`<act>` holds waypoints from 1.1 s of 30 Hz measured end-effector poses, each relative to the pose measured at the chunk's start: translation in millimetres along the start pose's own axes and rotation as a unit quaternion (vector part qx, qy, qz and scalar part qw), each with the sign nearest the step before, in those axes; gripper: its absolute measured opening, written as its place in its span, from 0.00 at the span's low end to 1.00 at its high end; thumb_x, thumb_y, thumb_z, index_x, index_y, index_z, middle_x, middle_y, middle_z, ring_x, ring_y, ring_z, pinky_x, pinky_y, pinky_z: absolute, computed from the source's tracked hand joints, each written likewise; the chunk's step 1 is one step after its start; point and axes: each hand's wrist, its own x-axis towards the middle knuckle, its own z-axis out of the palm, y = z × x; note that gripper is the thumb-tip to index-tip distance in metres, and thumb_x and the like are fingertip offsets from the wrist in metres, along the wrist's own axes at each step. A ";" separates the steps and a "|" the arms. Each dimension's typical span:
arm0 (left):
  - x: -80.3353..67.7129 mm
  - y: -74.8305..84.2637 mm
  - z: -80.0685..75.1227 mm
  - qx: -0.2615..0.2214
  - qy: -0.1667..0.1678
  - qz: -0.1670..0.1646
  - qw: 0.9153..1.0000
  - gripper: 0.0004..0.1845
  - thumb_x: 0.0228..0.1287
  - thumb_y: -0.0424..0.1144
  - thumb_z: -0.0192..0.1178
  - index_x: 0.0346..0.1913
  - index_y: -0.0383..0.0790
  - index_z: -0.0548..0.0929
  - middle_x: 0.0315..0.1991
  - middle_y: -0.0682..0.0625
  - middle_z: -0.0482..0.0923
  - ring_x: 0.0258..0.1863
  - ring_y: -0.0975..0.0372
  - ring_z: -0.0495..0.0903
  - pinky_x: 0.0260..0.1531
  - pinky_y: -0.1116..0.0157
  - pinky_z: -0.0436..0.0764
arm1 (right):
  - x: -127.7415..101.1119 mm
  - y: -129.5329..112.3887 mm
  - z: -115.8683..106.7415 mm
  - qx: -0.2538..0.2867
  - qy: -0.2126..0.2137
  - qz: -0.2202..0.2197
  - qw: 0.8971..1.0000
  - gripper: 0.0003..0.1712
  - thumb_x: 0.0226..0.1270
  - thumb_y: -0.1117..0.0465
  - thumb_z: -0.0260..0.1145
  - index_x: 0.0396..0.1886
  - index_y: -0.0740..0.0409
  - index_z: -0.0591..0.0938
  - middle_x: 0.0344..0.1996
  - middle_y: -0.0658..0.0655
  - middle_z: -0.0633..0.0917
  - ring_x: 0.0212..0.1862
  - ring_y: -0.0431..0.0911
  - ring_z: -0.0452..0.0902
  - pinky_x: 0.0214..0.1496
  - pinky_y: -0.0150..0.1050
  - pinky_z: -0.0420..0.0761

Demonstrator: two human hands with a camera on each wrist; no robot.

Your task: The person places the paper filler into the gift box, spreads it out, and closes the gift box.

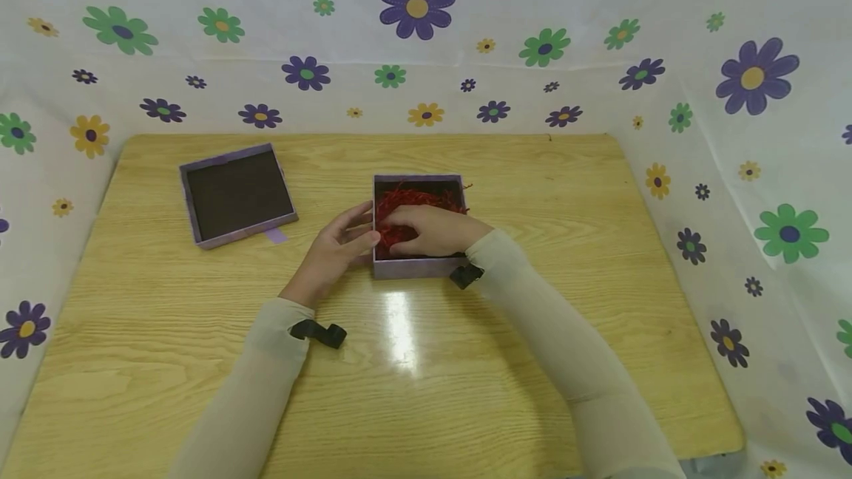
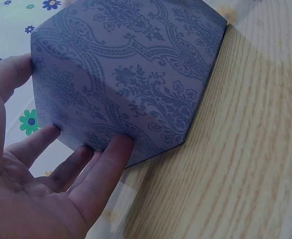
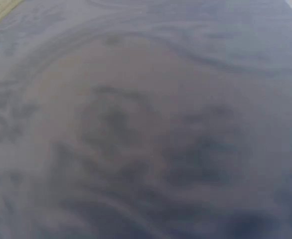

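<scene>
The right hand lies inside the purple box, and its fingertips are buried in the red paper shred, so whether they hold anything cannot be told. The right wrist view is a blurred close-up of the box's patterned wall, with no hand showing. In the left wrist view, the left hand is cut off by the near left edge, and the box's inside is hidden.
</scene>
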 end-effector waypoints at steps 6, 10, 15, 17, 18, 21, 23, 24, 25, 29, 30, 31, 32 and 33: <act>1.7 -1.8 0.1 0.003 -0.001 -0.005 1.000 0.36 0.74 0.48 0.65 0.80 0.56 0.64 0.75 0.47 0.64 0.72 0.50 0.69 0.62 0.52 0.81 | -25.1 -7.9 -17.3 -0.002 0.023 -0.016 1.000 0.30 0.78 0.50 0.65 0.75 0.51 0.74 0.72 0.51 0.74 0.75 0.46 0.66 0.78 0.45 0.65; 2.9 -2.5 0.4 0.008 0.000 -0.001 1.000 0.37 0.74 0.47 0.65 0.81 0.54 0.63 0.76 0.46 0.64 0.72 0.50 0.69 0.63 0.52 0.80 | -52.2 -10.0 -35.5 0.044 0.052 -0.009 0.998 0.30 0.77 0.54 0.66 0.75 0.53 0.73 0.72 0.52 0.75 0.73 0.47 0.68 0.75 0.48 0.69; 3.7 -2.3 0.6 0.013 0.001 -0.001 1.000 0.36 0.74 0.46 0.65 0.81 0.54 0.63 0.76 0.46 0.64 0.71 0.50 0.70 0.61 0.53 0.81 | -78.5 -4.9 -45.3 0.081 0.061 0.022 0.995 0.24 0.77 0.57 0.66 0.69 0.54 0.79 0.61 0.52 0.82 0.56 0.46 0.79 0.59 0.47 0.82; 3.5 -2.1 0.7 0.014 0.002 0.000 1.000 0.36 0.74 0.46 0.65 0.81 0.54 0.63 0.76 0.46 0.64 0.71 0.50 0.70 0.61 0.54 0.82 | -81.7 -1.9 -43.6 0.087 0.054 0.027 0.994 0.21 0.77 0.58 0.67 0.66 0.54 0.81 0.57 0.52 0.84 0.52 0.45 0.81 0.54 0.45 0.84; 3.5 -2.1 0.7 0.013 0.002 0.000 1.000 0.36 0.74 0.46 0.65 0.80 0.54 0.63 0.76 0.46 0.64 0.71 0.50 0.70 0.60 0.54 0.82 | -81.2 -0.9 -41.8 0.086 0.051 0.027 0.995 0.20 0.76 0.58 0.67 0.65 0.54 0.82 0.57 0.52 0.84 0.53 0.45 0.81 0.55 0.45 0.84; 3.4 -2.2 0.9 0.012 0.006 0.002 1.000 0.36 0.74 0.46 0.65 0.80 0.54 0.64 0.75 0.46 0.65 0.71 0.51 0.70 0.61 0.55 0.82 | -71.8 0.4 -32.4 0.068 0.041 0.014 0.997 0.20 0.76 0.57 0.67 0.64 0.55 0.83 0.58 0.52 0.84 0.58 0.46 0.80 0.61 0.46 0.81; 3.5 -2.6 0.9 0.009 0.007 0.002 1.000 0.36 0.74 0.45 0.65 0.80 0.54 0.65 0.75 0.46 0.65 0.71 0.51 0.70 0.61 0.55 0.81 | -60.6 -0.9 -24.6 0.045 0.033 0.007 0.998 0.22 0.76 0.55 0.68 0.65 0.56 0.81 0.61 0.53 0.82 0.63 0.47 0.78 0.67 0.47 0.78; 3.5 -2.8 1.0 0.006 0.007 0.001 1.000 0.36 0.74 0.45 0.65 0.80 0.53 0.65 0.75 0.45 0.65 0.72 0.51 0.69 0.61 0.55 0.81 | -54.2 -1.3 -20.5 0.033 0.029 0.008 0.999 0.23 0.75 0.55 0.68 0.65 0.56 0.81 0.62 0.53 0.82 0.65 0.47 0.77 0.69 0.47 0.76; 3.4 -2.8 1.1 0.004 0.007 0.000 1.000 0.35 0.74 0.45 0.65 0.80 0.53 0.65 0.75 0.45 0.65 0.72 0.50 0.69 0.62 0.55 0.81 | -47.6 -2.2 -16.6 0.021 0.028 0.010 0.999 0.23 0.75 0.55 0.68 0.65 0.56 0.81 0.62 0.53 0.82 0.66 0.47 0.76 0.70 0.46 0.75; 2.6 -2.6 1.7 -0.003 0.007 0.000 1.000 0.36 0.74 0.44 0.65 0.80 0.53 0.64 0.75 0.45 0.64 0.72 0.50 0.69 0.61 0.55 0.82 | -24.5 -6.8 -4.2 -0.009 0.026 0.036 0.999 0.24 0.74 0.54 0.70 0.65 0.58 0.80 0.59 0.54 0.83 0.63 0.47 0.77 0.69 0.44 0.75; 2.3 -2.4 1.8 -0.002 0.008 0.001 1.000 0.35 0.74 0.44 0.65 0.80 0.53 0.64 0.75 0.45 0.64 0.72 0.50 0.69 0.61 0.56 0.82 | -19.4 -7.7 -2.0 -0.007 0.025 0.038 0.999 0.24 0.74 0.53 0.69 0.65 0.58 0.80 0.59 0.54 0.83 0.61 0.47 0.77 0.68 0.44 0.76; 2.1 -2.0 1.9 -0.001 0.008 0.002 1.000 0.35 0.74 0.44 0.65 0.80 0.53 0.64 0.75 0.45 0.64 0.72 0.50 0.69 0.60 0.56 0.82 | -15.4 -8.5 0.1 -0.003 0.023 0.041 0.999 0.24 0.74 0.53 0.69 0.65 0.58 0.80 0.58 0.54 0.82 0.60 0.46 0.77 0.66 0.43 0.77; 2.0 -1.7 1.9 0.000 0.007 0.004 1.000 0.36 0.74 0.44 0.65 0.80 0.53 0.64 0.75 0.45 0.64 0.72 0.50 0.69 0.59 0.56 0.83 | -11.6 -7.6 2.3 0.003 0.020 0.041 0.999 0.24 0.75 0.53 0.69 0.65 0.57 0.80 0.57 0.54 0.82 0.59 0.46 0.77 0.65 0.43 0.77; 1.9 -1.3 2.2 -0.001 0.007 0.005 1.000 0.35 0.74 0.44 0.65 0.80 0.53 0.65 0.75 0.45 0.65 0.71 0.50 0.69 0.59 0.56 0.83 | -9.0 -7.0 3.7 0.010 0.018 0.038 0.999 0.24 0.75 0.53 0.68 0.65 0.57 0.80 0.57 0.53 0.82 0.58 0.45 0.77 0.64 0.42 0.77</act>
